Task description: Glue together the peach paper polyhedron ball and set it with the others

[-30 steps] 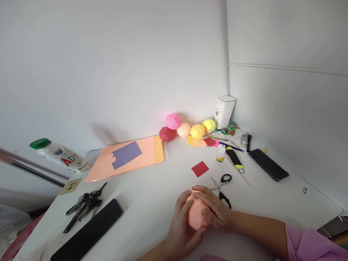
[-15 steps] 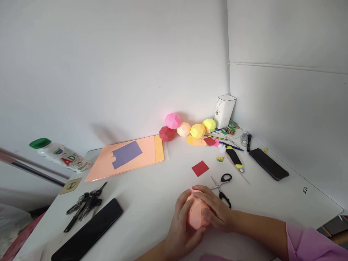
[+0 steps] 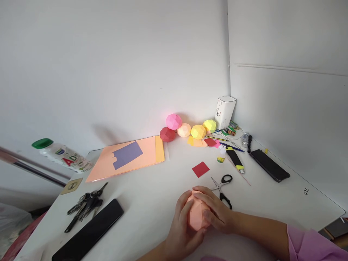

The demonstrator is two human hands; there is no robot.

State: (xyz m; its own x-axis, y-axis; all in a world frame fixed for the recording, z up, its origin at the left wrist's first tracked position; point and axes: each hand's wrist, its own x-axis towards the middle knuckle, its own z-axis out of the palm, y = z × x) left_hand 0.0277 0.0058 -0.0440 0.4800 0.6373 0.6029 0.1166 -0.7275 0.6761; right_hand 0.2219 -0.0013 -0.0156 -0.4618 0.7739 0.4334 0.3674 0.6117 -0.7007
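Observation:
A peach-coloured folded paper ball (image 3: 196,215) rests near the front of the white table (image 3: 152,195), cupped between both my hands. My left hand (image 3: 181,230) wraps its left side and underside. My right hand (image 3: 214,210) covers its top and right side, fingers curled over it. Black-handled scissors (image 3: 224,188) lie just beyond my right hand, and a small red paper square (image 3: 200,169) lies a little farther back.
Several paper balls (image 3: 187,129) line the back wall beside a white box (image 3: 224,112). Peach and yellow sheets with a purple piece (image 3: 127,157) lie back left. Keys (image 3: 85,204), a black case (image 3: 88,235), a bottle (image 3: 62,155), a glue bottle (image 3: 221,154), a cutter (image 3: 235,159) and a phone (image 3: 269,165) are around.

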